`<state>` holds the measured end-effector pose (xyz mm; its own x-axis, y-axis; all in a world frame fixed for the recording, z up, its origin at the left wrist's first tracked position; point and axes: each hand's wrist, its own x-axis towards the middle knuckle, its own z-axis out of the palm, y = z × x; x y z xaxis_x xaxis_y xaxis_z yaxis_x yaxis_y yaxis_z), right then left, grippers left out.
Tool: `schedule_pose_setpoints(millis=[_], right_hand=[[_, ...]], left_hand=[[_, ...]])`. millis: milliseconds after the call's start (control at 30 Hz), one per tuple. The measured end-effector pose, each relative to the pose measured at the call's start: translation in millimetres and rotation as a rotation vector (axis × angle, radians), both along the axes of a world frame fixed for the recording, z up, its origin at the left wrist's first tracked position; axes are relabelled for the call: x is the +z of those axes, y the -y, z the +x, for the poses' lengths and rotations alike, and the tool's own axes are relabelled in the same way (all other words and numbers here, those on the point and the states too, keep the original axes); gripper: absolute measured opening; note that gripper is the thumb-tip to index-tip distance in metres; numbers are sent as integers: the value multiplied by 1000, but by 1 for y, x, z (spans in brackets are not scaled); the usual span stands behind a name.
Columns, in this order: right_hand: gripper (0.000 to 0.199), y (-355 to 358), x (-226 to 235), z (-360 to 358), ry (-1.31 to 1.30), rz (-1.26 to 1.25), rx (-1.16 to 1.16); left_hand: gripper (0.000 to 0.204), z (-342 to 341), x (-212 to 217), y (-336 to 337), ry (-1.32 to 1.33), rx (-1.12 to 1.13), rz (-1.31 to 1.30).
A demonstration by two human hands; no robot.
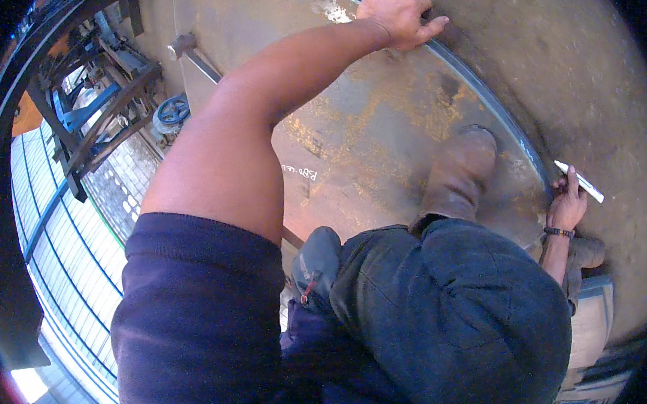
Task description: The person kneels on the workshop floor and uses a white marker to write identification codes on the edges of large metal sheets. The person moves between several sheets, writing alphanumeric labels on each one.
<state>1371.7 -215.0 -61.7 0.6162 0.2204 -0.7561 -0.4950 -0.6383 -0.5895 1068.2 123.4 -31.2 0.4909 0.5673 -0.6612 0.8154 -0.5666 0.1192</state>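
Observation:
A long, narrow dark metal bar [474,85] lies across a large rust-stained steel plate [377,115]. My left arm reaches forward, and my left hand [399,18] is closed over the far part of this bar, its thumb pointing to the right. At the bar's near right end is my right hand [566,206], with a dark bead bracelet on the wrist. It pinches a white marker pen [586,187], tilted with its narrow end up and to the left. Part of the right-hand fingers is hidden.
My brown boot [460,168] rests on the plate beside the bar; another boot [586,253] is behind my right wrist. A hammer [184,46] lies at the far left. Beyond it stand a blue handwheel [172,113] and metal frames. White handwriting marks the plate.

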Motion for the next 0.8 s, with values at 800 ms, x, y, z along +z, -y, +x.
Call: schedule_pose_setpoints(millis=[800], right_hand=[[9,-18,11,-34,43,64,-13]], left_hand=[[39,-15,1,-7,151,-36,43]])
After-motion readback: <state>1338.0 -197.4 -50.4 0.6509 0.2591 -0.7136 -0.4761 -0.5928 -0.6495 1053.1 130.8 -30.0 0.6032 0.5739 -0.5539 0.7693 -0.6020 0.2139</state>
